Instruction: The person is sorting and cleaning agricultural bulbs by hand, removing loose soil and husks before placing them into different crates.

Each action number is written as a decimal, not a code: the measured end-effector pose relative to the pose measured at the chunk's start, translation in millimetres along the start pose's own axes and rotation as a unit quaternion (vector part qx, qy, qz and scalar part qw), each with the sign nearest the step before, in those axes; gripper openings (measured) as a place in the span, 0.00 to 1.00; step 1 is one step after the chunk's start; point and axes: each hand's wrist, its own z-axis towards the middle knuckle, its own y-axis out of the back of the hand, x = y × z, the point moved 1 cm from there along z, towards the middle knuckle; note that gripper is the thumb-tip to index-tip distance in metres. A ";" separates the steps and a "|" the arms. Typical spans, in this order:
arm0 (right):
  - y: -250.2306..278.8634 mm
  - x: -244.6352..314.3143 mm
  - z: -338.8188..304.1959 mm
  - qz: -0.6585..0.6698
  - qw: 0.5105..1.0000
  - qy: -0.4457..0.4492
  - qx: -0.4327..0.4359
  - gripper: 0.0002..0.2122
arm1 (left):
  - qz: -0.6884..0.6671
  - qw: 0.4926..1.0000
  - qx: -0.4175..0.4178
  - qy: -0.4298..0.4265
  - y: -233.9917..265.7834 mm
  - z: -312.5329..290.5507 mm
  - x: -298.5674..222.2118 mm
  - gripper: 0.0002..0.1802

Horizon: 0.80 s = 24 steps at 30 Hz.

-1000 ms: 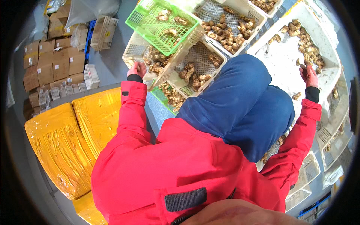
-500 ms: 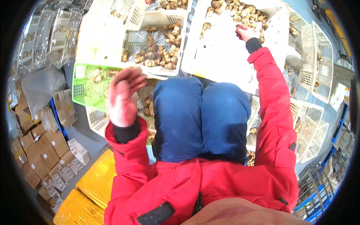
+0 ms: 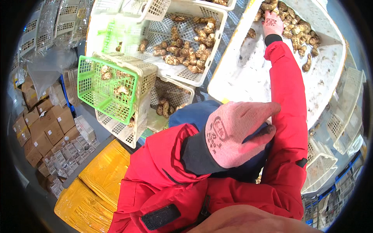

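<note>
In a pink glove, my right hand point(image 3: 273, 25) reaches to the far side of a large white tray point(image 3: 252, 73). Its fingers are bent down onto a brown-and-cream mushroom point(image 3: 269, 5), though the fingertips are partly hidden. Several more stubby mushrooms point(image 3: 301, 33) lie heaped beside that hand. My left hand point(image 3: 237, 134), gloved the same, hangs over my lap near my right forearm. Its thumb and fingers are apart, with nothing visible between them.
Left of the tray stands a white crate point(image 3: 196, 79) of mushrooms. A green basket point(image 3: 128, 106) with a few mushrooms sits nearer, at the left. White crates point(image 3: 345, 116) line the right side. Yellow wrapped boxes point(image 3: 97, 182) are at my left, with cardboard boxes point(image 3: 50, 128) beyond.
My left hand has swung from beside the green basket rightward over my lap. My right hand has moved onto the mushrooms at the tray's far side. The whole view has shifted.
</note>
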 end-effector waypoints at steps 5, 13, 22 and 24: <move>-11.9 -1.4 10.2 -0.030 0.999 0.028 -0.032 0.03 | 0.003 0.998 0.033 0.052 2.5 10.8 2.8 0.19; 11.3 -38.7 -2.9 0.286 0.947 -0.104 -0.100 0.15 | -0.048 0.997 -0.029 0.042 -3.5 4.3 0.7 0.16; 142.5 -84.2 -81.0 0.645 0.756 0.111 -0.027 0.16 | 0.023 0.989 -0.140 -0.032 -18.2 4.6 15.4 0.12; 189.1 -87.2 -104.9 0.679 0.725 0.066 0.092 0.16 | 0.084 0.981 -0.158 -0.074 -24.4 9.9 16.2 0.14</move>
